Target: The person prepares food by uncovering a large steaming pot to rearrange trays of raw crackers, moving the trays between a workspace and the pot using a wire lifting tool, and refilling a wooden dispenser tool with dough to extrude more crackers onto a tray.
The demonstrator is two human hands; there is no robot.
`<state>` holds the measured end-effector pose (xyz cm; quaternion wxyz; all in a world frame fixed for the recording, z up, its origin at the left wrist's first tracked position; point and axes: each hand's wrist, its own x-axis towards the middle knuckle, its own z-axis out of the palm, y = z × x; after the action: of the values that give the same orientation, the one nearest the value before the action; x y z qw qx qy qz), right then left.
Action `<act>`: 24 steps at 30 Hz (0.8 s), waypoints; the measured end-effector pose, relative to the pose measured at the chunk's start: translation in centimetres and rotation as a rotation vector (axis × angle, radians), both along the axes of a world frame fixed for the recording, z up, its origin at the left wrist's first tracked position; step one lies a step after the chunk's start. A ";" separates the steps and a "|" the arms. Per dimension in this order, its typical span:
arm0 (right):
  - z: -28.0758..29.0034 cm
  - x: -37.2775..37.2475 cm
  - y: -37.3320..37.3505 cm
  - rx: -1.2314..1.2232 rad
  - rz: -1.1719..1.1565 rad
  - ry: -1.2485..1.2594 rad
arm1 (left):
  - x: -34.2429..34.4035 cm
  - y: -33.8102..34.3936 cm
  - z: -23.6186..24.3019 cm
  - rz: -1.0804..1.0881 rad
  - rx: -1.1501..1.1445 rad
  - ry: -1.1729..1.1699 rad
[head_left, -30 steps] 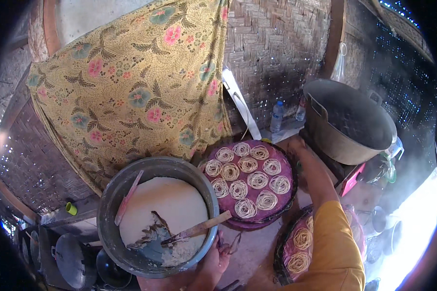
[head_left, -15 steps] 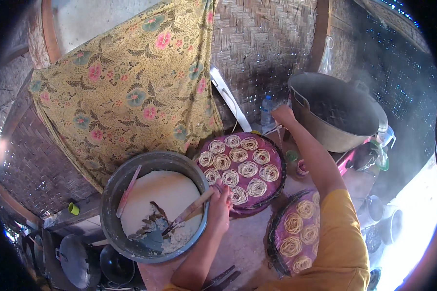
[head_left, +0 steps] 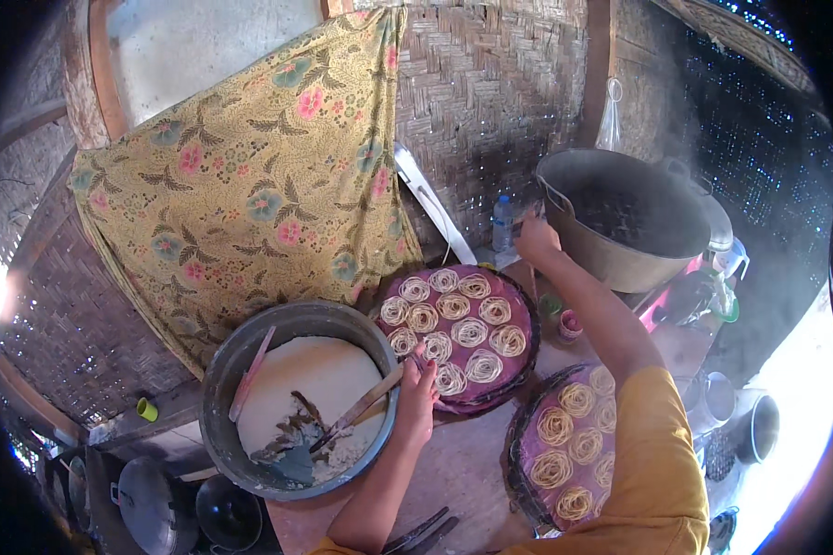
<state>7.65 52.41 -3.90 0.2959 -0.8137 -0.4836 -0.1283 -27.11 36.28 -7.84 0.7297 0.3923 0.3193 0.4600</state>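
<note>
A brown wooden spatula (head_left: pixel 366 403) leans inside a round grey basin (head_left: pixel 315 321) of pale mixture (head_left: pixel 315 365) on the pinkish desk (head_left: pixel 463 453). The left hand (head_left: pixel 418 393) is at its upper end; the right hand (head_left: pixel 537 242), beside a deep metal pot (head_left: pixel 620 264). Neither grip's state can be told.

Wdn stick (head_left: pixel 370 398) tilted in gry basin (head_left: pixel 315 321)

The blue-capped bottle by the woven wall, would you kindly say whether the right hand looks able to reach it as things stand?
Probably yes: the right hand is close beside the bottle, with nothing evident between them, though whether that hand is free is unclear.
</note>
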 end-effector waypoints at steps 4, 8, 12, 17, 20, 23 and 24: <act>0.7 -2.2 -1.5 -0.486 0.151 -0.254 | -0.7 0.0 -0.5 -0.012 0.025 0.047; 0.1 -1.8 -0.8 -0.927 0.252 -0.355 | -0.8 0.0 -0.6 -0.029 0.027 0.057; 0.6 -1.6 0.9 -0.687 0.110 -0.203 | -0.8 0.2 -0.2 -0.042 0.021 0.039; 1.6 -0.4 3.9 -0.423 0.297 0.437 | -1.2 0.3 -0.1 -0.040 0.029 0.042; 0.7 1.3 5.3 -0.130 0.165 0.609 | -1.0 0.6 -0.2 -0.044 0.056 0.016; 1.3 1.6 6.8 0.144 -0.136 0.687 | -0.6 1.1 -0.7 -0.039 0.089 -0.003; 1.2 1.9 6.5 0.145 -0.141 0.684 | -0.4 1.3 -0.6 -0.026 0.077 -0.027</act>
<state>9.50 58.87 -2.66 0.4880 -0.8178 -0.2890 0.0977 -27.51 37.57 -8.45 0.7242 0.4180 0.2862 0.4678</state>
